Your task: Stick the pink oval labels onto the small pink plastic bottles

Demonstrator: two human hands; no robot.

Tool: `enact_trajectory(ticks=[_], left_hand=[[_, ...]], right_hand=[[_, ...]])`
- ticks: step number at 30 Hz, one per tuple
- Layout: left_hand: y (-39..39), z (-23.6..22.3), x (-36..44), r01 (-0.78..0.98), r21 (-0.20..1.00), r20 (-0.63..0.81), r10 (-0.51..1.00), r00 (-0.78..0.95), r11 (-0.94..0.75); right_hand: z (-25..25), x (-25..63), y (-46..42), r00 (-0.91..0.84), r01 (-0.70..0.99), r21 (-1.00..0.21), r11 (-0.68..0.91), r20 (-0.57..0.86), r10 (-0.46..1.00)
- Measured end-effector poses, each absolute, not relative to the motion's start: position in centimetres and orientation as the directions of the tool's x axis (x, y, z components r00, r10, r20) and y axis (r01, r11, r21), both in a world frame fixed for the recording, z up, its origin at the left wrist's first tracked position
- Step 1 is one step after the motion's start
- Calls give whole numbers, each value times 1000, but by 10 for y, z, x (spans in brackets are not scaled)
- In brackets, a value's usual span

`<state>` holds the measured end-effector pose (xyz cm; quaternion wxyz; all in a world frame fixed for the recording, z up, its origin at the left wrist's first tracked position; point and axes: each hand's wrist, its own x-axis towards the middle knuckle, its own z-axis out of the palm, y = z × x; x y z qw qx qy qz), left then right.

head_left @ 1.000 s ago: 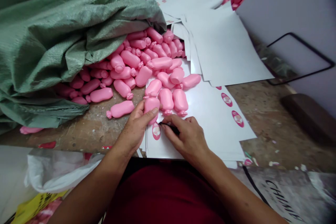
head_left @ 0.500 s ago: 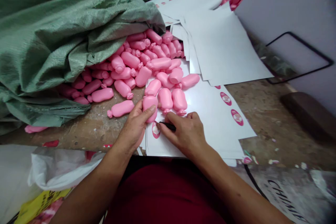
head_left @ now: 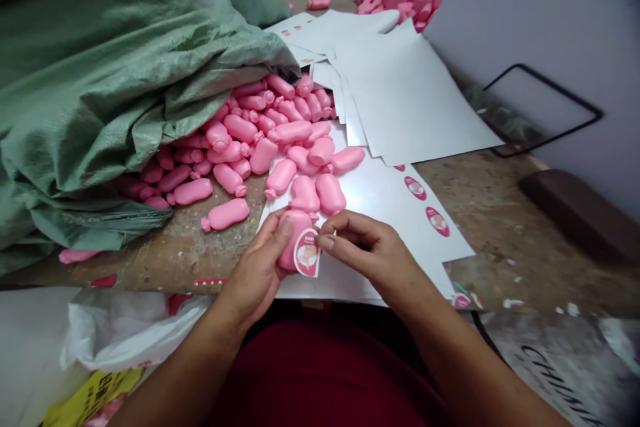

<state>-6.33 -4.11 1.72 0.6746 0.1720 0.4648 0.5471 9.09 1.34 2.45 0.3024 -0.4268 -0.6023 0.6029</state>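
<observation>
We've one label (head_left: pixel 307 256) partly over the pink bottle (head_left: pixel 296 221) gripped in our left hand (head_left: pixel 261 268) — our right hand (head_left: pixel 373 247) is at its overhanging edge, can't tell if pinching — and no labels showing on the bottles (head_left: pixel 241 128) piled beyond.

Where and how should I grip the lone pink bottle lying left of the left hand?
I'd take the lone bottle from above, across the middle of its body, squeezing both long sides: it lies on its side, knobbed end pointing left, apart from the pile, so those sides look free. The left hand is nearest but holds another bottle.
</observation>
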Motion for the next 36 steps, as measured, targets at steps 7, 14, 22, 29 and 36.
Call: enact_trajectory(ticks=[7,14,22,29,36], left_hand=[[-44,23,-51,-619,698,-447,894,16,360],[-45,26,-48,-580,724,-470,882,-17,374],[-49,21,-50,-562,742,-458,889,-28,365],[-51,20,-51,-474,801,-421,907,-13,365],[-50,23,-55,-534,730,-464,883,71,427]], right_hand=[[21,95,10,-466,147,-981,-128,-182,866],[22,94,12,-458,130,-972,-198,-236,857],[21,94,13,-454,144,-963,-226,-267,850],[16,93,10,-417,215,-969,-121,-203,886],[12,103,9,-248,438,-893,100,-13,969]])
